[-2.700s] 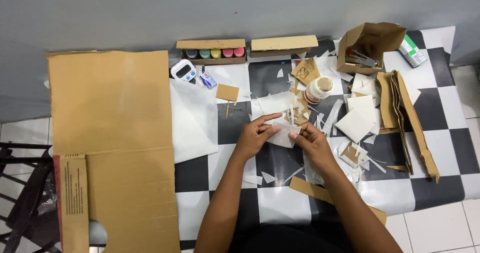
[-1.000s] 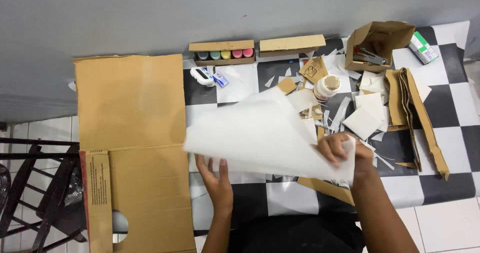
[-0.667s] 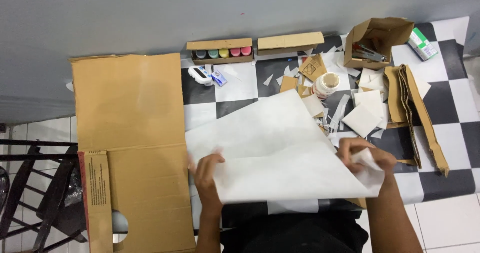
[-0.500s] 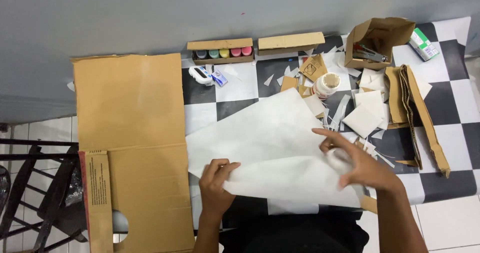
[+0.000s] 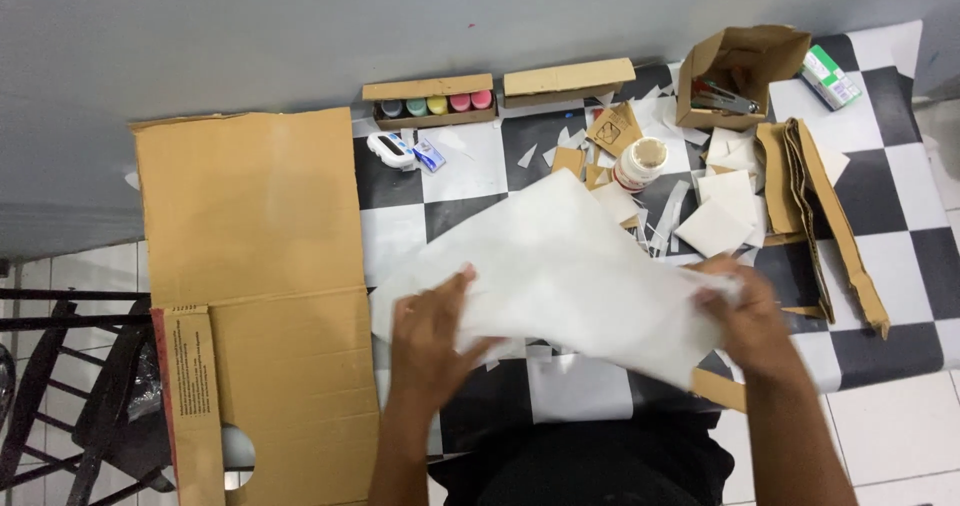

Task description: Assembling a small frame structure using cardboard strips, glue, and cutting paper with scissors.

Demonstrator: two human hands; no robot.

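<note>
Grey wall (image 5: 300,36) backs a desk (image 5: 900,196) covered in black-and-white checks, seen from above. Over its left end lies a big flattened cardboard sheet (image 5: 250,266). A large white paper sheet (image 5: 560,266) spreads across the middle, its long axis running left to right and slightly upward. The left hand (image 5: 432,331) presses flat, fingers spread, on its near-left part; the right hand (image 5: 745,311) grips its right edge. Beyond sit a paint-pot box (image 5: 430,103), a small jar (image 5: 640,163) and card scraps.

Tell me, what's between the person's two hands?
In the head view, only the big white paper sheet spans between the left hand and the right hand; both hands touch it.
</note>
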